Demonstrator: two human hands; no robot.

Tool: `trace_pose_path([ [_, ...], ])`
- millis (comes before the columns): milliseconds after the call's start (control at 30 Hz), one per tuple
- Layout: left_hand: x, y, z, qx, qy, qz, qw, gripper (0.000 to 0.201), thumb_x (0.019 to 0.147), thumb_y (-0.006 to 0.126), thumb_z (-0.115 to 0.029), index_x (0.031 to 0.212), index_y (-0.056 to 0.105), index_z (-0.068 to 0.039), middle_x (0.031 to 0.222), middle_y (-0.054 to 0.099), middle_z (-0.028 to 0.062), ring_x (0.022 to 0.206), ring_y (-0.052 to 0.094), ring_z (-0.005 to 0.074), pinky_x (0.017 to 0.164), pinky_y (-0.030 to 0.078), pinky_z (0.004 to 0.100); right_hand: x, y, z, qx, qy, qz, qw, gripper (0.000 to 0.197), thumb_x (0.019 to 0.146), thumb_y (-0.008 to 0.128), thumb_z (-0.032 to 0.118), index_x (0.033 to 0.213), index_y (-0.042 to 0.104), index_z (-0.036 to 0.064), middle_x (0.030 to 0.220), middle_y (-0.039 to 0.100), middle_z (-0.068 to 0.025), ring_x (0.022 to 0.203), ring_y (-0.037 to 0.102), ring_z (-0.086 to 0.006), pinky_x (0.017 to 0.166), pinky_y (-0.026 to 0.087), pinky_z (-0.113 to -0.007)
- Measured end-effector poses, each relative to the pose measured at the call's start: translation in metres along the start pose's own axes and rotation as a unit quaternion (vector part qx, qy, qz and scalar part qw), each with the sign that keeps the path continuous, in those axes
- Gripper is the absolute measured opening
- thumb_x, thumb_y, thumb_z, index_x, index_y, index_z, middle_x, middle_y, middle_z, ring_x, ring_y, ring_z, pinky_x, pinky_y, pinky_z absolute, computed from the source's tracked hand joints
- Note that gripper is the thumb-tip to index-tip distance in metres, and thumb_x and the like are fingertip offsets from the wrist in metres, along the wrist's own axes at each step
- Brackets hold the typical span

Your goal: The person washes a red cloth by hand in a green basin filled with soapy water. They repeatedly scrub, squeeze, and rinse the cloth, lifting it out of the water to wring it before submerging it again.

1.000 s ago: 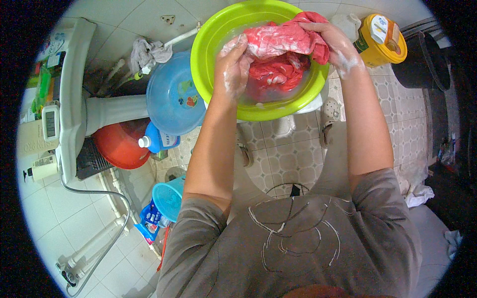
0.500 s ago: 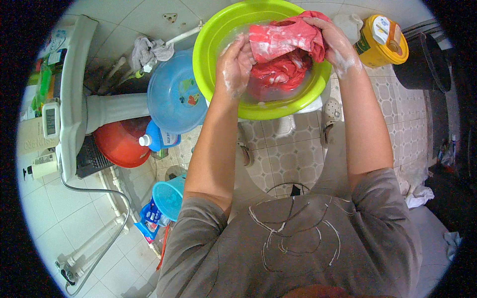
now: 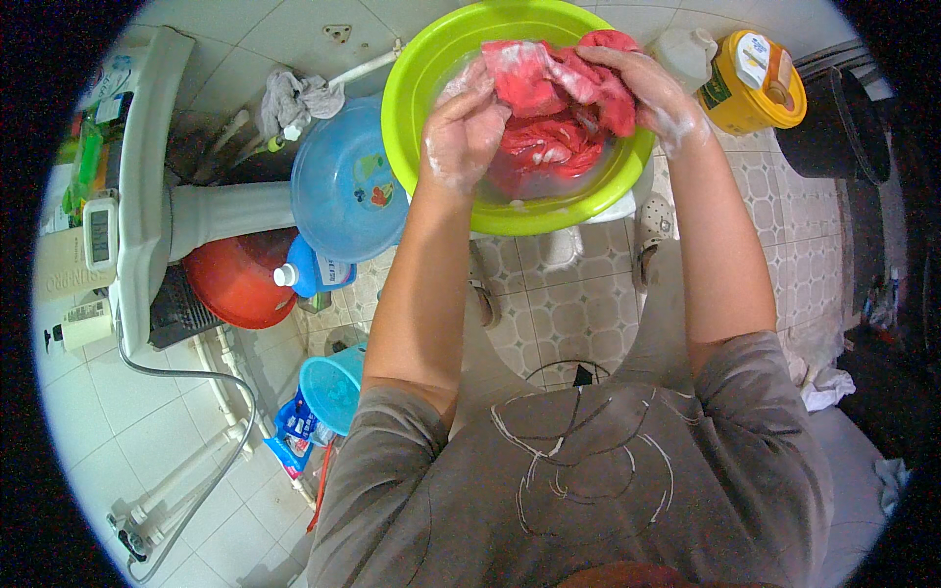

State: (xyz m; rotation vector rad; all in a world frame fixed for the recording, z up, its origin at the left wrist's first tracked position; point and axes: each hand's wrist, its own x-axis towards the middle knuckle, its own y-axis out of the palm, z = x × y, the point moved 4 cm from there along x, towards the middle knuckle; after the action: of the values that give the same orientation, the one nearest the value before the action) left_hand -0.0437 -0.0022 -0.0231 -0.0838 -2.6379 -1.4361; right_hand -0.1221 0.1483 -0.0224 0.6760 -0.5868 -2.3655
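A wet red cloth garment (image 3: 554, 147), streaked with white suds, lies bunched in cloudy water inside a lime-green basin (image 3: 410, 167). Part of it is lifted between my two soapy hands. My left hand (image 3: 465, 129) is closed at the left edge of the raised part; its fingertips are partly hidden by the cloth. At the other end my right hand (image 3: 655, 96) grips a bunched fold, thumb and fingers curled over it. Foam coats both wrists.
Left of the green basin stand a translucent blue basin (image 3: 323, 211), a red basin (image 3: 230, 284), a blue bottle (image 3: 319, 269) and a white pedestal sink (image 3: 147, 196). A yellow bucket (image 3: 735, 103), a whitish jug (image 3: 681, 59) and a black bin (image 3: 823, 137) stand to the right.
The raised part of the red garment has crumpled and folded in its middle. My right hand has dropped slightly nearer to me, and my left hand has turned a little inward.
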Motion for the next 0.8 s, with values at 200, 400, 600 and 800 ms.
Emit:
trace_pose_path([
  [200,-0.004,0.003,-0.003,0.046,0.003,-0.022,0.999,0.051,0.072,0.041,0.006,0.122,0.031,0.007,0.122,0.04,0.0183,0.115,0.038,0.0281,0.099,0.028,0.0393,-0.012,0.012,-0.002,-0.196,0.013,0.103,0.975,0.024,0.071,0.061,0.013,0.092,0.058,0.0017,0.09,0.061,-0.01,0.078,0.06,-0.0171,0.074,0.047,-0.028],
  [400,-0.005,-0.016,-0.009,0.031,0.002,-0.083,0.996,0.048,0.073,0.039,0.007,0.12,0.033,0.007,0.12,0.042,0.0186,0.112,0.042,0.0278,0.097,0.032,0.0382,0.002,-0.006,0.003,0.178,0.127,0.119,0.969,0.016,0.072,0.046,0.006,0.062,0.033,0.0078,0.052,0.03,0.0012,0.042,0.027,-0.0088,0.036,0.025,-0.021],
  [600,-0.001,-0.012,-0.008,-0.013,0.013,-0.089,0.996,0.045,0.076,0.039,0.003,0.121,0.032,0.007,0.121,0.041,0.0182,0.114,0.039,0.0269,0.099,0.029,0.0383,0.005,-0.012,0.002,0.237,0.113,0.141,0.955,0.017,0.074,0.044,0.008,0.061,0.033,0.0084,0.051,0.031,0.001,0.042,0.028,-0.0085,0.037,0.024,-0.021],
  [800,-0.001,-0.021,0.007,0.079,-0.047,-0.089,0.992,0.047,0.086,0.038,-0.021,0.125,0.028,0.002,0.123,0.041,0.0125,0.118,0.034,0.0253,0.098,0.029,0.0385,-0.003,0.003,0.001,0.254,0.109,0.167,0.946,0.02,0.076,0.042,0.011,0.059,0.032,0.009,0.049,0.029,0.0019,0.042,0.026,-0.0088,0.039,0.024,-0.023],
])
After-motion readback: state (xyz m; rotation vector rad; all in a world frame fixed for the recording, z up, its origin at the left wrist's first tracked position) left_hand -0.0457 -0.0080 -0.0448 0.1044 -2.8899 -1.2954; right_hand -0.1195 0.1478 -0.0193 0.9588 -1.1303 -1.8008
